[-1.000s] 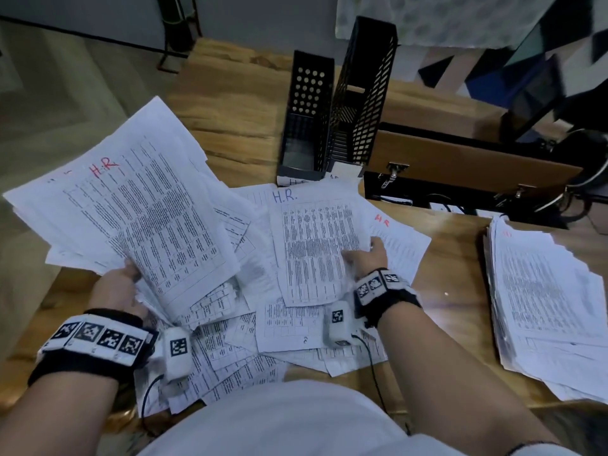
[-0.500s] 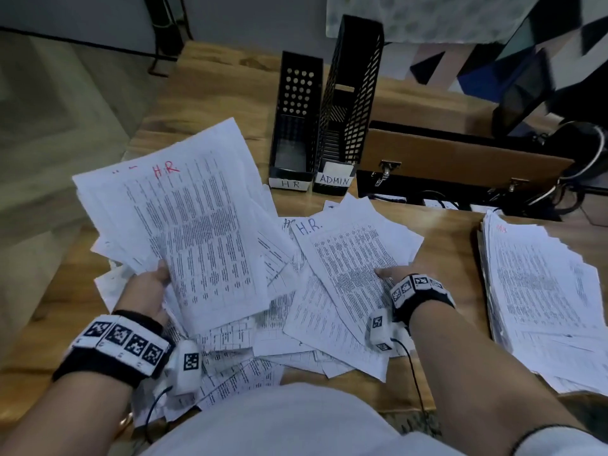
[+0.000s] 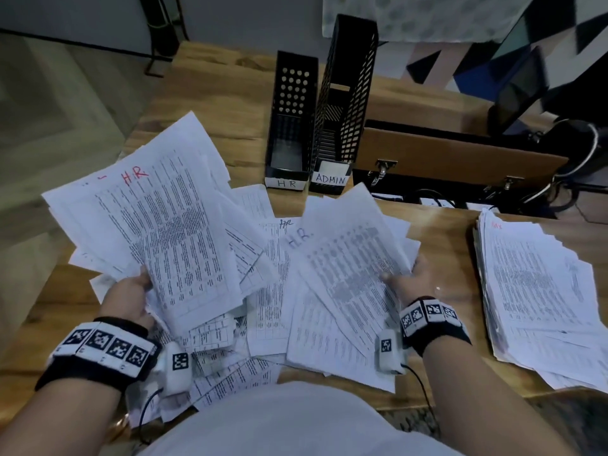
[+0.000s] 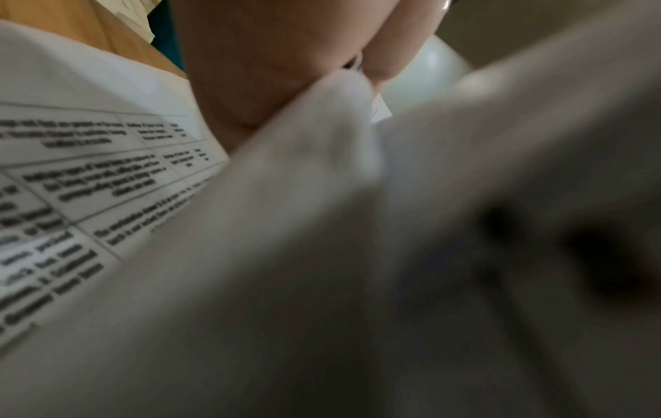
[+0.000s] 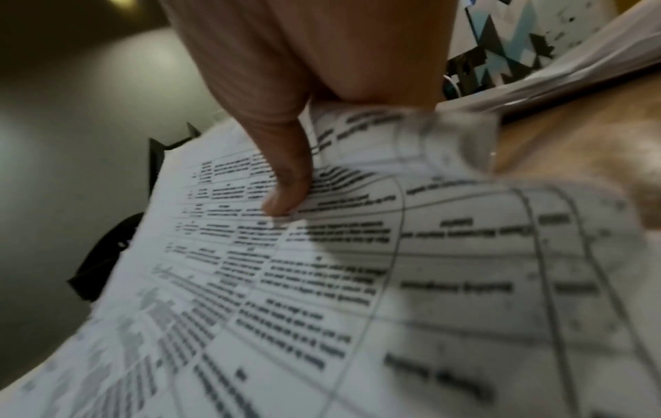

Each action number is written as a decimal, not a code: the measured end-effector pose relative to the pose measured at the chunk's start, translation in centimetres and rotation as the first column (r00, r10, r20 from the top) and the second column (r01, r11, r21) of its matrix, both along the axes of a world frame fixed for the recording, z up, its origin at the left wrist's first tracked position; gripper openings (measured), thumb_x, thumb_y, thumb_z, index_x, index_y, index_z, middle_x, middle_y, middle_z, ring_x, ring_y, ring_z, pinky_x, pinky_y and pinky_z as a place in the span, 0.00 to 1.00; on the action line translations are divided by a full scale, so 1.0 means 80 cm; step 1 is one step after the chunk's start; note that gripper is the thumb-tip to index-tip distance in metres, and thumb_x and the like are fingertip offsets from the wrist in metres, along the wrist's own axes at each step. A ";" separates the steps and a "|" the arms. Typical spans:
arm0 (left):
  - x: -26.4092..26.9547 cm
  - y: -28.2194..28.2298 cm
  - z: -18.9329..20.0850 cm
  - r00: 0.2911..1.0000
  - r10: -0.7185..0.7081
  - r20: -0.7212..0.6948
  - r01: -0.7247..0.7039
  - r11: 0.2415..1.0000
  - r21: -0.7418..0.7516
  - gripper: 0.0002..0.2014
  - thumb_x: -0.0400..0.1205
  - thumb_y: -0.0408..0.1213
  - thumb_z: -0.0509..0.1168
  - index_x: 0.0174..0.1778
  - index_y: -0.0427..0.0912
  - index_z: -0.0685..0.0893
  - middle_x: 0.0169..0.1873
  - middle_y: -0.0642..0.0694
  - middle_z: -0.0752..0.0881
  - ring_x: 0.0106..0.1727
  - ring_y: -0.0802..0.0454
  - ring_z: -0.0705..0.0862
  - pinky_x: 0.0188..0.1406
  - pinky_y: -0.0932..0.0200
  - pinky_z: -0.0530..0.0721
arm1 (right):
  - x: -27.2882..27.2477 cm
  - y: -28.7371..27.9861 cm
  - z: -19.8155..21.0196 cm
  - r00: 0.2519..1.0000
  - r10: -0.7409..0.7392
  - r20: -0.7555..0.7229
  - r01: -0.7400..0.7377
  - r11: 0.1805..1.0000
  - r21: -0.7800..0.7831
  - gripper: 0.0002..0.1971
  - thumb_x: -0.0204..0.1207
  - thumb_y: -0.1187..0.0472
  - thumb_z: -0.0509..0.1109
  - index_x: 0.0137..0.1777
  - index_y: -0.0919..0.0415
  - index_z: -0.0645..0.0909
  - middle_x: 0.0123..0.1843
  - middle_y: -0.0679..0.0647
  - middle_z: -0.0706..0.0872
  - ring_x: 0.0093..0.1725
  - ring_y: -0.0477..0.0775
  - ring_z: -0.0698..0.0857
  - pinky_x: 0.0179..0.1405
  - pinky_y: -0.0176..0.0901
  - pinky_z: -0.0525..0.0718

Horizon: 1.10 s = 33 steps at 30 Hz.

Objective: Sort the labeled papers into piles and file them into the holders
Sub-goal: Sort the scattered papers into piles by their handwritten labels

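Note:
My left hand (image 3: 131, 294) grips a fanned stack of printed sheets (image 3: 148, 225), raised at the left; its top sheet is marked "HR" in red. My right hand (image 3: 411, 278) pinches a printed sheet (image 3: 348, 251) at its right edge and lifts it off the loose heap of papers (image 3: 269, 297); in the right wrist view the thumb (image 5: 286, 169) lies on top of that sheet (image 5: 357, 282). A sheet marked "H.R." in blue shows in the heap beneath. Two black holders stand at the back: one labelled HR (image 3: 289, 126), one labelled ADMIN (image 3: 345, 103). The left wrist view shows blurred paper (image 4: 89, 169).
A thick sorted pile of papers (image 3: 533, 291) lies at the right of the wooden desk (image 3: 214, 93). A brown box with metal clasps (image 3: 460, 159) and cables stand behind it. The desk's left edge drops to the floor.
My right hand slid right and toward me and picked a sheet up off the heap. The left hand's stack shifted right, toward the middle. The head view tilted so both holder labels show.

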<state>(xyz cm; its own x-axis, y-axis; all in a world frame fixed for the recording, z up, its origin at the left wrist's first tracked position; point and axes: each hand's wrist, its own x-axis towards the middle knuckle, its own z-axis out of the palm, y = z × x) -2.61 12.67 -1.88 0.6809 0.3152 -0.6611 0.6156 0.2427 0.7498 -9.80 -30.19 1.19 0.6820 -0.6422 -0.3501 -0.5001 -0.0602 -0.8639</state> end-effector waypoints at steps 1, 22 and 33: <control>0.000 -0.002 0.001 1.000 -0.001 0.002 0.001 1.000 -0.010 0.25 0.88 0.45 0.54 0.77 0.34 0.68 0.72 0.36 0.77 0.75 0.36 0.74 0.75 0.41 0.71 | -0.001 0.007 0.007 0.998 0.051 0.025 -0.052 0.998 0.039 0.27 0.67 0.79 0.76 0.60 0.54 0.74 0.45 0.51 0.85 0.42 0.53 0.85 0.36 0.44 0.84; -0.021 -0.020 -0.026 0.992 -0.037 -0.119 0.041 0.999 0.034 0.22 0.87 0.34 0.51 0.78 0.30 0.65 0.77 0.30 0.69 0.78 0.33 0.69 0.77 0.38 0.67 | 0.045 0.121 -0.026 0.929 0.196 -0.313 -0.222 0.974 -0.048 0.32 0.66 0.75 0.76 0.63 0.55 0.64 0.48 0.58 0.81 0.36 0.56 0.82 0.23 0.38 0.78; -0.032 -0.022 -0.006 0.991 -0.019 -0.130 -0.019 0.960 -0.279 0.17 0.88 0.41 0.52 0.46 0.35 0.82 0.32 0.43 0.92 0.47 0.44 0.84 0.64 0.44 0.74 | -0.014 -0.012 0.001 0.896 -0.017 -0.443 -0.133 0.943 -0.304 0.02 0.76 0.70 0.71 0.45 0.63 0.84 0.50 0.64 0.89 0.42 0.59 0.87 0.33 0.42 0.85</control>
